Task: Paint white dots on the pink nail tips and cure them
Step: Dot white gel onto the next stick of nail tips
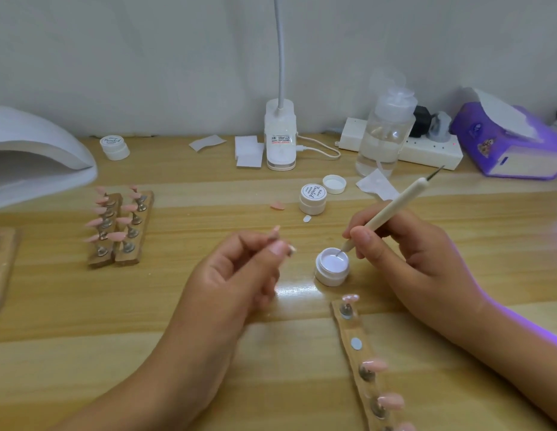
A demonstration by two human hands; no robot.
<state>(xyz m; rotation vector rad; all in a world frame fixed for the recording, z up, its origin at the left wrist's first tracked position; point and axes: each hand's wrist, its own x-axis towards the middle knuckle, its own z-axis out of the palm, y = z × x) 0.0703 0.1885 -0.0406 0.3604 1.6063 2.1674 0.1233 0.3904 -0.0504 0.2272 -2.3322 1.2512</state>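
We're looking at a small nail-art workstation, likely a home desk or a modest salon table. A pale wood-grain tabletop is sitting against a plain white wall. A white domed curing lamp is standing at the far left, wooden strips holding pink nail tips on metal stands are lining up beside it, small white gel pots are scattered about, and a white power strip is lying along the back.

Bright, soft-focus, glare on table
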